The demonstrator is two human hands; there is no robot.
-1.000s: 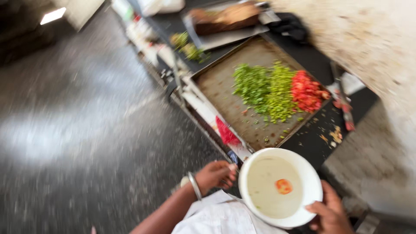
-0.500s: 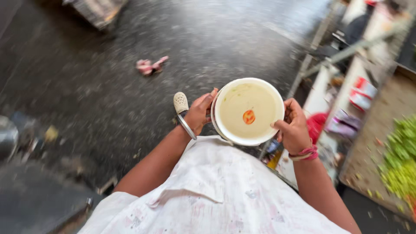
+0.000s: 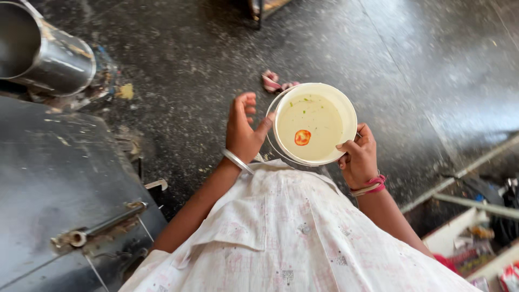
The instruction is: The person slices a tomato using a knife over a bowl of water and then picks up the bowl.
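Held roughly level, mouth facing straight up toward the camera: a round white bowl, no long axis to speak of, rim a near-perfect circle tipped only slightly toward the body. Carried in front of the chest, over dark speckled stone floor, just above the hem of a pale patterned shirt. Inside, a smooth cream-white surface with a few tiny green flecks near the top and one small red-orange slice, probably tomato, lying left of centre. Possibly a clear second rim or lid under the left edge, though too faint to tell.

Right hand closed on the bowl's lower right rim, thumb hooked over the edge, fingers curled underneath; red thread band at the wrist. Left hand half open, fingers loosely bent and apart, only the thumb tip touching the bowl's left side; metal bangle at the wrist.

On the floor just beyond the bowl, a pink and white sandal. Far left, a steel vessel on its side above a dark metal cart top. Lower right, shelving with packets.
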